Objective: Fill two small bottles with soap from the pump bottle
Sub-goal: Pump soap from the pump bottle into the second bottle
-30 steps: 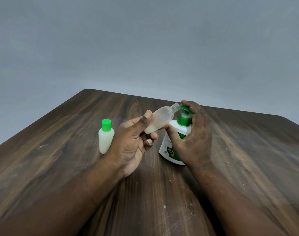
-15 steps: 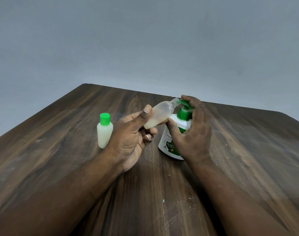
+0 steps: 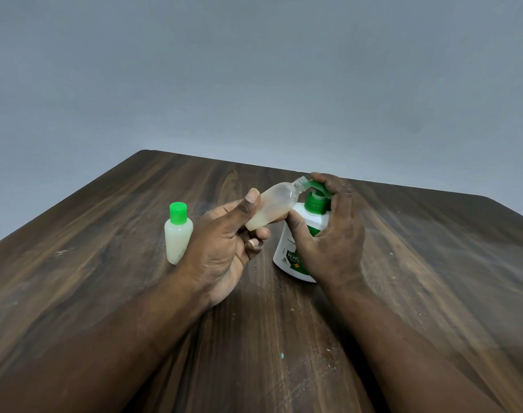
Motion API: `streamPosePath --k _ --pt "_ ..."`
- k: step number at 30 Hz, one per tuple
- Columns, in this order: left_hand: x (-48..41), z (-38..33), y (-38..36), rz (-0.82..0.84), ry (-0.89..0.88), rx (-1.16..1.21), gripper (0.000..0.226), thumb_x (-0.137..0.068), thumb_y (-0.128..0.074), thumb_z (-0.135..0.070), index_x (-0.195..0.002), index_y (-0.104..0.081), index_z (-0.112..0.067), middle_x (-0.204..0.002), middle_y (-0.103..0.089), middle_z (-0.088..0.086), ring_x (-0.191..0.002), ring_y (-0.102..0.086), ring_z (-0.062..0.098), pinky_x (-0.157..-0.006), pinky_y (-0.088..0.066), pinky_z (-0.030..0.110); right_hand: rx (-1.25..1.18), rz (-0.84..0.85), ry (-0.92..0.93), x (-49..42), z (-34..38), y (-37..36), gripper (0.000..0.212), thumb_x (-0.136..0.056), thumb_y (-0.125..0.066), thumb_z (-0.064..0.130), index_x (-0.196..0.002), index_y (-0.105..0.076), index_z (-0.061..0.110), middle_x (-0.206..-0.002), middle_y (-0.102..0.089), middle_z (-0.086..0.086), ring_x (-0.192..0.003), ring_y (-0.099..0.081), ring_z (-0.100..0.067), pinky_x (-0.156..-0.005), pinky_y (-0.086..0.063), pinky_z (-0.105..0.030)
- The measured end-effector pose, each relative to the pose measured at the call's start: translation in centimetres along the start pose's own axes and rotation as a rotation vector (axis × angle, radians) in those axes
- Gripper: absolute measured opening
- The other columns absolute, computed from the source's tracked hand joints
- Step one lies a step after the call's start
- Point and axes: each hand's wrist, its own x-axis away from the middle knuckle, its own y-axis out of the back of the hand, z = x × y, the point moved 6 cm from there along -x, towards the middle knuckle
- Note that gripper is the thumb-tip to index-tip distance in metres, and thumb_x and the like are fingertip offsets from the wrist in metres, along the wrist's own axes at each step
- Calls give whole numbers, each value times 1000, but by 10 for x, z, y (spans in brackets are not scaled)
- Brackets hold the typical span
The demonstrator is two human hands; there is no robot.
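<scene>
My left hand (image 3: 224, 242) holds a small uncapped translucent bottle (image 3: 273, 208) tilted, its open neck up against the green nozzle of the pump bottle (image 3: 296, 248). A little pale soap lies in the small bottle's lower end. My right hand (image 3: 331, 234) wraps the white pump bottle, fingers lying over the green pump head (image 3: 316, 195) and thumb on the bottle's front. A second small bottle (image 3: 178, 234), full of pale soap and closed with a green cap, stands upright left of my left hand.
Everything rests on a dark wooden table (image 3: 403, 293) with its far edge close behind the bottles. A plain grey wall (image 3: 254, 70) fills the background.
Hands and bottles keep the same pose. The pump head sits slightly higher under my right fingers than a second ago, and the view has shifted a little.
</scene>
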Motion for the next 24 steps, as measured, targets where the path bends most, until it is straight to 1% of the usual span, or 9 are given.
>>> streamPosePath --k 3,5,8,12,15,17,19,21,24 --pt "0 -2 -1 -3 -13 0 38 -98 -64 -32 -118 -68 0 -119 -71 30 -59 -53 8 -50 -41 15 1 7 7 -1 0 0 68 -85 -87 33 -141 -54 14 -134 -62 -1 -114 -63 -15 -95 -48 -16" --pt "-1 -2 -2 -4 -15 4 42 -97 -65 -33 -121 -67 1 -124 -67 33 -60 -53 8 -50 -41 16 3 7 3 -2 0 1 70 -85 -88 34 -143 -53 12 -136 -61 -1 -114 -65 -19 -94 -50 -22" --pt "-1 -2 -1 -12 -11 5 46 -96 -66 -34 -124 -66 2 -129 -62 36 -60 -54 8 -50 -42 16 1 9 1 -2 0 1 71 -85 -88 34 -143 -53 13 -135 -62 -1 -111 -65 -18 -93 -49 -17" --pt "-1 -1 -1 -10 -2 6 43 -98 -64 -33 -124 -66 1 -122 -69 32 -60 -53 8 -51 -42 15 -14 13 -12 -3 0 0 67 -85 -87 33 -139 -55 10 -131 -63 -4 -112 -64 -17 -94 -45 -13" --pt "-1 0 0 -12 0 8 40 -98 -64 -31 -122 -66 1 -116 -72 29 -60 -53 8 -50 -42 15 -19 -5 -12 -2 1 2 63 -84 -86 31 -135 -58 8 -127 -65 -5 -112 -60 -10 -96 -39 -6" --pt "-1 1 0 -13 0 10 41 -97 -65 -31 -121 -67 1 -117 -71 30 -59 -53 8 -50 -42 15 -14 -1 -9 -2 2 2 63 -84 -87 29 -136 -58 8 -128 -65 -4 -112 -58 -6 -96 -38 -5" --pt "-1 1 0 -8 -1 13 41 -96 -65 -32 -120 -67 1 -118 -70 31 -59 -54 8 -50 -42 15 -7 6 -5 -1 2 2 65 -85 -87 30 -138 -57 9 -131 -64 -4 -115 -60 -10 -97 -42 -9" --pt "-1 0 -1 -8 -5 13 41 -95 -66 -33 -119 -68 0 -118 -70 31 -59 -54 8 -50 -42 15 -6 19 -10 -2 2 1 68 -85 -87 32 -141 -55 10 -134 -62 -2 -116 -62 -14 -96 -48 -18" --pt "-1 -1 -1 -12 -9 13 43 -93 -67 -34 -120 -68 -1 -126 -65 34 -60 -55 8 -50 -42 15 -12 34 -24 -3 2 1 72 -85 -88 34 -144 -53 13 -138 -60 2 -116 -64 -16 -95 -53 -27"
